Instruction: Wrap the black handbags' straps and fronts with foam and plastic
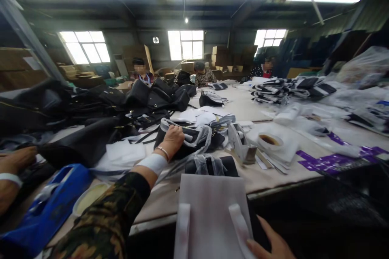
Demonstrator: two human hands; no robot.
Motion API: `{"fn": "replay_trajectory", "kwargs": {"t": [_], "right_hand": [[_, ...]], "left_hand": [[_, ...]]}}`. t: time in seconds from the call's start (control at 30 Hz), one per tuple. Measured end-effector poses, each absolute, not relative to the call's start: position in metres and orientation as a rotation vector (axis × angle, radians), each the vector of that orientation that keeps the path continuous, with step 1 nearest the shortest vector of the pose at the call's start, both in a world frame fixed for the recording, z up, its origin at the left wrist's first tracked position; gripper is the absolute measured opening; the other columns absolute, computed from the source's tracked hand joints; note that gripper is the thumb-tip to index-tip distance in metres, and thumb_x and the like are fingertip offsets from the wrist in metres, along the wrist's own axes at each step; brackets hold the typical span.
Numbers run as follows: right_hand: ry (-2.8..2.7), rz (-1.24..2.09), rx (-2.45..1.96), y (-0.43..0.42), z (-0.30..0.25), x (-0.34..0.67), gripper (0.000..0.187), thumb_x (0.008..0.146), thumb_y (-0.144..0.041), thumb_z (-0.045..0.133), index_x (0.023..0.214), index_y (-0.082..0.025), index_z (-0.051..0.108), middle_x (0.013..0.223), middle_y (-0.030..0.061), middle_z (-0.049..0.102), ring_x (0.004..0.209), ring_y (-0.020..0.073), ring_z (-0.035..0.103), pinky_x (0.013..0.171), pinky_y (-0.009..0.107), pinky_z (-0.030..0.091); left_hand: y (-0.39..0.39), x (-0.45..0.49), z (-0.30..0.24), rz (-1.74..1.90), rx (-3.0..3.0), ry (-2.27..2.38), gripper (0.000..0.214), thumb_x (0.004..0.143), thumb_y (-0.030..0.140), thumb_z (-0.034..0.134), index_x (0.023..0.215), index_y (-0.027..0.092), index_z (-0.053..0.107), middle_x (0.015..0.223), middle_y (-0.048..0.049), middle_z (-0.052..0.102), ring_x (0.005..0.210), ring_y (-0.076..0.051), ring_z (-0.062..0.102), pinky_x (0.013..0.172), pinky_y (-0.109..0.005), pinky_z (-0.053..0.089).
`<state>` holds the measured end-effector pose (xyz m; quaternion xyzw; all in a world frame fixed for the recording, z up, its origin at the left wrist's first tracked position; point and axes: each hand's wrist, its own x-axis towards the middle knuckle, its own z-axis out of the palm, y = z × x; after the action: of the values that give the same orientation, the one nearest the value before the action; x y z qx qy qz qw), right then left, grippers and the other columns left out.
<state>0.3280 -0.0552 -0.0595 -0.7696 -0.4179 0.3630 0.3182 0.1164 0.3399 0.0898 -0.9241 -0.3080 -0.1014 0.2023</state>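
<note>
Workshop counter under strip lights: at the far left edge, a co-worker's hand beside a blue dispenser and heaped black bags. Mid-counter, the left grip is closed on a plastic-wrapped bag, not yet lifted. At the near edge a white pouch appears empty; the right grip thumbs its corner, fingers hidden, closure unclear. A grey tape dispenser and purple sheets crowd the right.

The right hand is cut off by the bottom edge. Only its thumb and part of the palm show, so its grip cannot be determined. The white bag is cropped below. The left hand hides its fingertips, curled over the wrapped black bag. A co-worker's hand is cropped at the left edge.
</note>
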Motion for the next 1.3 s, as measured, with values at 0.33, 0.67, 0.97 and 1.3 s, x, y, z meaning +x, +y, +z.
{"fn": "replay_trajectory", "kwargs": {"t": [0.33,0.67,0.97,1.3], "right_hand": [[-1.099,0.879,-2.011,-0.068,-0.065,0.326,0.077,0.082,-0.064,0.060,0.144,-0.020,0.051,0.141,0.0127,0.060,0.130,0.0328,0.057,0.110,0.041,0.048],[-1.362,0.290,-1.855,-0.008,0.023,0.342,0.050,0.090,-0.051,0.057,0.127,-0.018,0.060,0.123,0.0147,0.065,0.101,0.0271,0.069,0.080,0.039,0.060],[-1.892,0.032,-1.409,0.039,0.064,0.277,0.024,0.092,-0.022,0.056,0.114,-0.020,0.066,0.114,0.0127,0.067,0.108,0.0266,0.064,0.096,0.045,0.055],[-2.115,0.209,-1.464,0.066,0.024,0.273,0.031,0.079,-0.009,0.064,0.109,-0.019,0.069,0.112,0.0096,0.065,0.106,0.0275,0.058,0.096,0.048,0.049]], "left_hand": [[0.328,0.067,0.101,-0.248,-2.510,-1.124,0.027,0.079,0.009,0.060,0.103,0.009,0.072,0.119,-0.0240,0.064,0.112,-0.039,0.053,0.106,-0.069,0.019],[0.265,0.083,0.094,-0.552,-3.511,-0.702,0.036,0.087,0.020,0.060,0.121,0.020,0.070,0.122,-0.0103,0.070,0.106,-0.022,0.067,0.097,-0.033,0.050],[0.300,0.121,0.068,-0.347,-3.505,-0.797,0.027,0.080,0.013,0.063,0.103,0.017,0.076,0.092,-0.0061,0.077,0.082,-0.020,0.070,0.076,-0.026,0.052],[0.285,0.118,0.109,-0.451,-3.042,-0.773,0.027,0.088,0.016,0.049,0.107,0.010,0.068,0.113,-0.0231,0.065,0.112,-0.038,0.056,0.097,-0.050,0.040]]}}
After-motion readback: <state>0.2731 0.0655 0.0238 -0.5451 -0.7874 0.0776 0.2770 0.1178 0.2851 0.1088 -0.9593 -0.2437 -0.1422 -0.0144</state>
